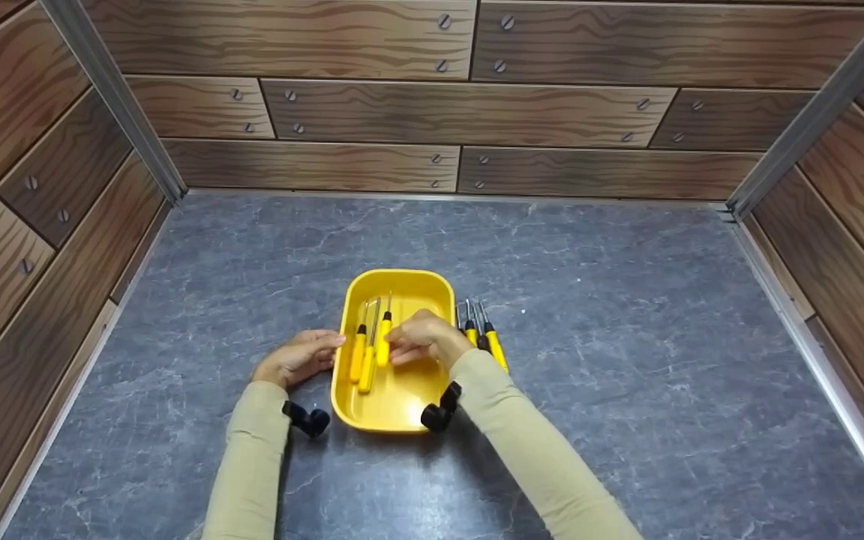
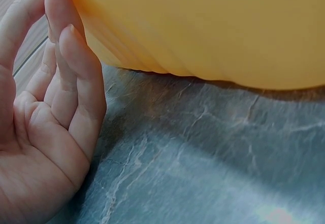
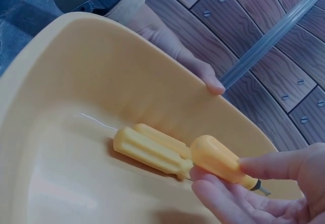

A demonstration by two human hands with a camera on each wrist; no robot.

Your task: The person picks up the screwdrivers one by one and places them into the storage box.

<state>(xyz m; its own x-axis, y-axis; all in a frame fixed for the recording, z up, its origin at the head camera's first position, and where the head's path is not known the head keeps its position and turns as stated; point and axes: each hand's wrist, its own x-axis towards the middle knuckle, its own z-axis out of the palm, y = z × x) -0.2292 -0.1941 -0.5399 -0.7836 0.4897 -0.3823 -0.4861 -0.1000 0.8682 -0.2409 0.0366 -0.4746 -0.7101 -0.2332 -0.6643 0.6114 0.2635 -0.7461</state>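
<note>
A yellow plastic tray (image 1: 391, 412) sits on the floor in front of me. My left hand (image 1: 302, 356) pinches its left rim between thumb and fingers, with the other fingers along the outer wall (image 2: 203, 36). Over the tray, my right hand (image 1: 426, 339) holds a screwdriver (image 3: 216, 158) by its yellow handle, thumb on one side and fingers on the other. Its thin shaft points away from me. Two more yellow-handled screwdrivers (image 3: 150, 153) lie side by side on the tray bottom, left of the held one.
Outside the tray's right wall lie several similar yellow-and-black-handled tools (image 1: 493, 345), partly hidden by the right forearm. The grey marbled surface (image 1: 627, 337) is bounded by wood-patterned walls (image 1: 372, 112) with metal corner strips. Each wrist carries a black camera mount (image 1: 443, 409).
</note>
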